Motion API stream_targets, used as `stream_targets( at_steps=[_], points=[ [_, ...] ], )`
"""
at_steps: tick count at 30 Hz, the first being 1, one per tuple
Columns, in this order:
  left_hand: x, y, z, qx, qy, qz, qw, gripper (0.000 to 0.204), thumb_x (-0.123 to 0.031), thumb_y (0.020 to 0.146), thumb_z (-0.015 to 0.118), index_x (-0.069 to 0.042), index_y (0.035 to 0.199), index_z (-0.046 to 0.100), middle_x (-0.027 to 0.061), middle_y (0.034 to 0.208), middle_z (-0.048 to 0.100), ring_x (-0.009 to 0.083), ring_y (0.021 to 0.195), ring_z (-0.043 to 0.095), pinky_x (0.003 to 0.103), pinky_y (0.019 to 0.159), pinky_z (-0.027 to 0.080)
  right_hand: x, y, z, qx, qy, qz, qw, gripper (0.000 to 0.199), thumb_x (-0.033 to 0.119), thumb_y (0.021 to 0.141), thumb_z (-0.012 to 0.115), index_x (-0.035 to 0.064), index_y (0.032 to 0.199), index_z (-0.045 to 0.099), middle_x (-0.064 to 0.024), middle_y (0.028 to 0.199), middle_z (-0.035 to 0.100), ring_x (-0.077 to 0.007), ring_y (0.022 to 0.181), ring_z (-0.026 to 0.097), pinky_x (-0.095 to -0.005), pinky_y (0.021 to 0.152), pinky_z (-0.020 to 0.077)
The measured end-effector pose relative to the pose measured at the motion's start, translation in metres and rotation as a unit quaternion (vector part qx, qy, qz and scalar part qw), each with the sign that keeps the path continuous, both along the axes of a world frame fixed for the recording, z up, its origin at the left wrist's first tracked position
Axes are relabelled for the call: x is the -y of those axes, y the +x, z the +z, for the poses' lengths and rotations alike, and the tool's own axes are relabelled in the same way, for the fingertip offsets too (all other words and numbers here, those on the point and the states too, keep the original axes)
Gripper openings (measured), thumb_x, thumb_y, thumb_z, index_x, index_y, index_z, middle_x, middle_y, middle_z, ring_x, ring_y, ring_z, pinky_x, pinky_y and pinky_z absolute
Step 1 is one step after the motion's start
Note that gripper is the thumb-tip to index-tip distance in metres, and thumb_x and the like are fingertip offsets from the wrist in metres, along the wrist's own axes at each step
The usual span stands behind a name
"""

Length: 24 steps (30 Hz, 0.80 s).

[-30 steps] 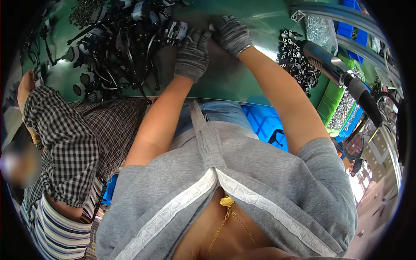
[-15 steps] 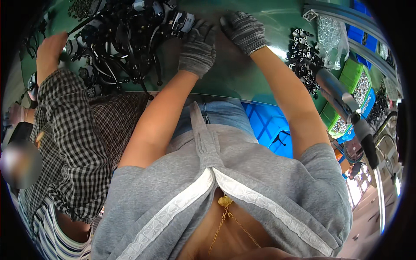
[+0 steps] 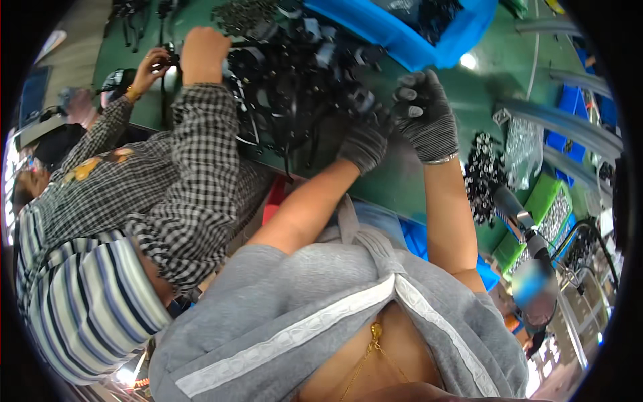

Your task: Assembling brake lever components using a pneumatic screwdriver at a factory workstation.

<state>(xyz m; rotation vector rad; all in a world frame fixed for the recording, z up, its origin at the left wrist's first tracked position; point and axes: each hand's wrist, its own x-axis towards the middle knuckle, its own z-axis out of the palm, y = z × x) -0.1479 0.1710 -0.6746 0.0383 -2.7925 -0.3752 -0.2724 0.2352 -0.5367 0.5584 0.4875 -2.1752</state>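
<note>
In a dark grey knit glove, my left hand [image 3: 366, 142] is at the right edge of a heap of black levers with cables [image 3: 288, 100]. Its fingers are dark and blurred against the parts, so their grip is not clear. Just to the right, over the green table [image 3: 408, 191], my right hand [image 3: 429, 120] is raised in a matching glove. Its fingers are curled inward with the fingertips showing, and anything inside them is too small or hidden to make out.
A blue bin [image 3: 355, 27] with dark parts stands at the far side. Small black-and-silver parts [image 3: 483, 175], a clear plastic bag [image 3: 522, 151] and a green bin [image 3: 536, 194] lie to the right. At left, a co-worker's hand [image 3: 204, 53] is beside the heap.
The view has swung left, bringing the blue bin and more of the co-worker into sight. My right hand has turned and curled its fingers, while my left hand has moved against the heap's edge.
</note>
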Motion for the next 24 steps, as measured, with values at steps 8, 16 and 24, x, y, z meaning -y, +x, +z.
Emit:
stream_targets(
  at_steps=[8,16,24],
  points=[
    [-0.044,-0.029,-0.007,0.212,0.171,-0.129,0.953,0.057,-0.027,0.097,0.039,-0.006,0.149,0.041,0.0173,0.157,0.035,0.0300,0.146,0.032,0.049,0.120,0.025,0.210,-0.145,-0.119,-0.238,-0.371,0.170,0.881,0.046,0.035,0.103,0.046,0.0123,0.143,0.049,-0.0124,0.108,0.065,-0.0219,0.100,0.058,-0.0458,0.097,0.0400],
    [0.016,0.003,-0.098,0.057,0.142,0.072,0.986,0.055,-0.036,0.101,0.041,-0.006,0.148,0.041,0.0160,0.154,0.041,0.0305,0.141,0.039,0.044,0.117,0.031,0.206,-0.024,-0.004,-0.352,0.064,0.207,0.910,0.031,0.032,0.101,0.059,0.0027,0.111,0.063,-0.0082,0.103,0.068,-0.0201,0.087,0.069,-0.0297,0.074,0.0581],
    [0.003,0.002,0.003,0.115,0.046,-0.029,0.992,0.050,-0.021,0.086,0.053,-0.012,0.135,0.056,0.0114,0.143,0.050,0.0320,0.137,0.043,0.057,0.112,0.033,-0.065,0.014,-0.040,-0.662,0.645,0.239,0.298,0.050,0.037,0.088,0.069,0.0171,0.133,0.058,-0.0165,0.127,0.061,-0.0349,0.113,0.061,-0.0451,0.091,0.0528]
  ],
)
